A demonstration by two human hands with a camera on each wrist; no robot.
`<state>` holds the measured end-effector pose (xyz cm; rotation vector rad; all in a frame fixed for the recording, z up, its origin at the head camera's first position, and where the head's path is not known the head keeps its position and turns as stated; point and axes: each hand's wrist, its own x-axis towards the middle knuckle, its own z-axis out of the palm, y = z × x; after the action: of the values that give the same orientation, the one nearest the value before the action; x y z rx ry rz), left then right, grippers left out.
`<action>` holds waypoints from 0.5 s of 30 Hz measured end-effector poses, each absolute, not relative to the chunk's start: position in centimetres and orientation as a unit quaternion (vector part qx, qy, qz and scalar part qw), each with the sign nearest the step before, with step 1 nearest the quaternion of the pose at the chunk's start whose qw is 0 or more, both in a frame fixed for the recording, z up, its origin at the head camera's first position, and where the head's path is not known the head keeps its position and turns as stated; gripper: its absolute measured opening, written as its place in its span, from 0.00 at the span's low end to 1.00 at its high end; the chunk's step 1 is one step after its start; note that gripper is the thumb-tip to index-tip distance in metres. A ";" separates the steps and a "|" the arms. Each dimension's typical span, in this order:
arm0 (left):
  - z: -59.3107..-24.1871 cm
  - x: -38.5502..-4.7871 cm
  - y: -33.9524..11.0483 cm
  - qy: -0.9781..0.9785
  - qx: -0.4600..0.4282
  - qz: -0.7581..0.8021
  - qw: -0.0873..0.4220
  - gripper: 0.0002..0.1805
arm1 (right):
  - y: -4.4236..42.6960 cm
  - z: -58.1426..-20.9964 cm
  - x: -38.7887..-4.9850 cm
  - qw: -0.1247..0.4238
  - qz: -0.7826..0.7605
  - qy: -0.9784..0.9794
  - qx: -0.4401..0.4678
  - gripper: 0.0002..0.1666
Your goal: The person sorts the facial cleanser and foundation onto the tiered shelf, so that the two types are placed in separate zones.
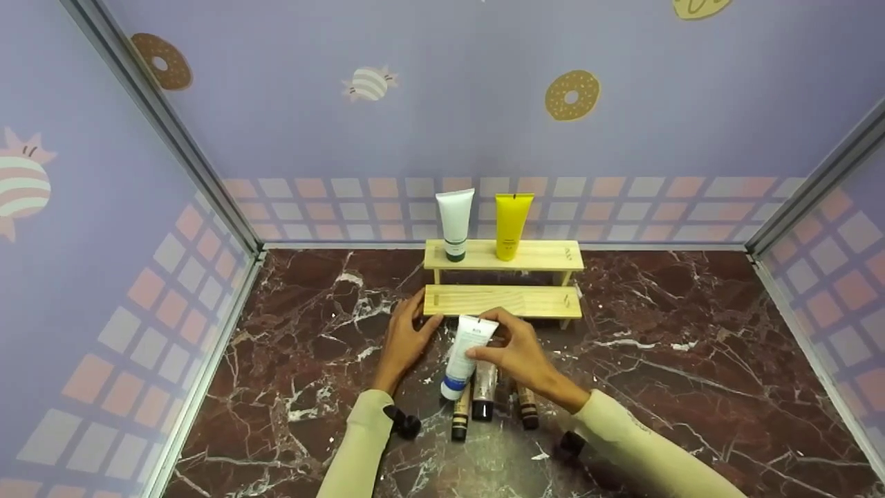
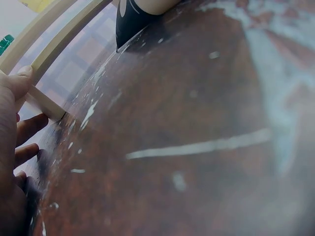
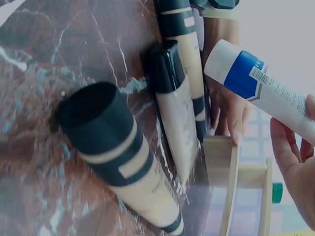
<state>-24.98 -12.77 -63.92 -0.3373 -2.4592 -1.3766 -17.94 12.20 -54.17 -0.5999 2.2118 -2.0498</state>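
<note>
My right hand (image 1: 518, 349) pinches a white squeeze tube (image 1: 468, 353) with a blue band and white cap. The tube tilts with its cap end down, raised above several tubes lying on the marble-look surface. My left hand (image 1: 404, 339) touches the left end of a two-step wooden rack (image 1: 501, 301), thumb on its edge and other fingers loosely extended. Below the right hand lie a black-capped tube (image 3: 172, 108) and two beige tubes with black bands, one on the left (image 1: 460, 415) and one on the right (image 1: 527, 408).
On the rack's upper step stand a white tube (image 1: 455, 220) with a dark green cap and a yellow tube (image 1: 511, 225). Patterned purple wall panels (image 1: 470, 138) rise behind and at both sides of the dark marble-look surface (image 1: 311, 332).
</note>
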 end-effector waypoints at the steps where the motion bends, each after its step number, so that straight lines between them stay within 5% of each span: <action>1: -63.9 -25.0 -12.8 -0.857 -0.118 -0.478 0.153 0.38 | 12.4 -54.1 -18.0 0.033 -0.670 0.716 -0.192 0.27; 15: -63.9 -25.1 -12.9 -0.853 -0.129 -0.485 0.145 0.39 | 15.7 -52.7 -19.0 0.007 -0.695 0.704 -0.144 0.28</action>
<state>-25.09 -12.86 -63.87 -0.3723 -2.4578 -1.3962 -18.98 15.70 -52.71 -0.4512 2.2034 -2.1746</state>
